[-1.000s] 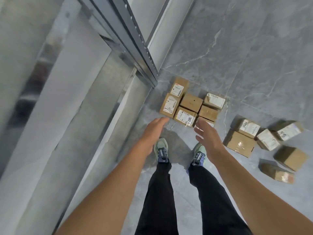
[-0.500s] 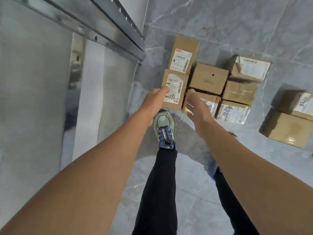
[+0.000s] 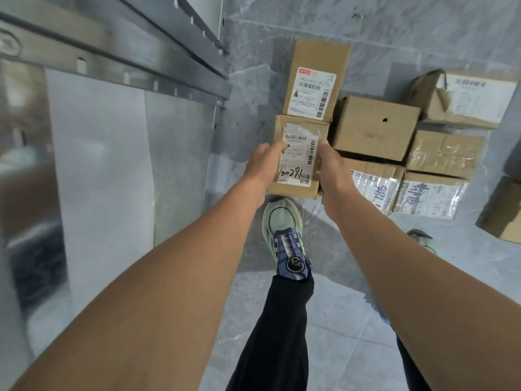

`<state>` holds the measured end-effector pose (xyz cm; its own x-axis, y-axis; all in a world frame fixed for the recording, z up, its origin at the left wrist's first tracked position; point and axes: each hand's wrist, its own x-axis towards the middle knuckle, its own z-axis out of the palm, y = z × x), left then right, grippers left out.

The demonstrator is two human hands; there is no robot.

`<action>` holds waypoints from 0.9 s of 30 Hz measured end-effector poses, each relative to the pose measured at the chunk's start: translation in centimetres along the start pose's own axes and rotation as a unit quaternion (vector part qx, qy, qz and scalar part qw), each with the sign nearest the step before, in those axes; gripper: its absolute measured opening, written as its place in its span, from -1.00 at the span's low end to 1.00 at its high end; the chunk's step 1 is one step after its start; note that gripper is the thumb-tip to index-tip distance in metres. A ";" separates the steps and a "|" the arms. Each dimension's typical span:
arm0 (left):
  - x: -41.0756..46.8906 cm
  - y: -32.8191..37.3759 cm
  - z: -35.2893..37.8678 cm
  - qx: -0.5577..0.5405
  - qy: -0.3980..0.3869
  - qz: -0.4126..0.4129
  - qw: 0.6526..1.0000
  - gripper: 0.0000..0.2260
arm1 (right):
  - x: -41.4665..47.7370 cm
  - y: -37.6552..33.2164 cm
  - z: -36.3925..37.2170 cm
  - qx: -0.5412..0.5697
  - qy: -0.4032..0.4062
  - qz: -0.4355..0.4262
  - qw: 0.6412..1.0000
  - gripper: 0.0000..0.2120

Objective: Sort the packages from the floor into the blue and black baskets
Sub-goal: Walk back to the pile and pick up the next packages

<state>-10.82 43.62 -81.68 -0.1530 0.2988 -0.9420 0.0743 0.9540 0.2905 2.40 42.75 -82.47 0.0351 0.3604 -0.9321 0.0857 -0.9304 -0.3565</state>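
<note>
A small cardboard package [image 3: 298, 159] with a white label marked 10029 lies on the grey floor, at the near left of a cluster of boxes. My left hand [image 3: 260, 167] holds its left side, thumb on the label. Against its right side sits my right hand [image 3: 332, 170], fingers wrapped round the edge. Directly behind it lies another labelled package [image 3: 314, 80]. No blue or black basket is in view.
More cardboard packages lie to the right: a plain box [image 3: 375, 127], a taped one [image 3: 445, 153], two with scribbled labels [image 3: 376, 184] [image 3: 430, 196], one at the back [image 3: 465, 98]. A metal shelf frame [image 3: 118, 69] stands on the left. My shoe [image 3: 284, 230] is just below the held package.
I have bent closer to the floor. Both hands went forward from open above the boxes to closing on the two sides of the package marked 10029.
</note>
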 end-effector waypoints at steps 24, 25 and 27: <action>-22.9 1.0 -0.7 -0.205 0.035 0.090 0.974 -0.73 | -18.4 -7.5 -6.9 -0.068 -0.072 -0.086 0.991 -0.74; -25.6 1.4 -0.5 -0.216 0.037 0.107 0.970 -0.69 | -20.7 -8.2 -7.7 -0.080 -0.079 -0.097 0.989 -0.74; -30.9 2.3 0.0 -0.236 0.056 0.133 0.961 -0.58 | -25.6 -10.1 -9.1 -0.104 -0.094 -0.121 0.983 -0.72</action>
<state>-5.90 36.62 -51.93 -0.2980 0.5086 -0.8078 -0.3255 0.7414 0.5869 9.74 43.52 -54.48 -0.1947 0.5320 -0.8241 0.2722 -0.7779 -0.5664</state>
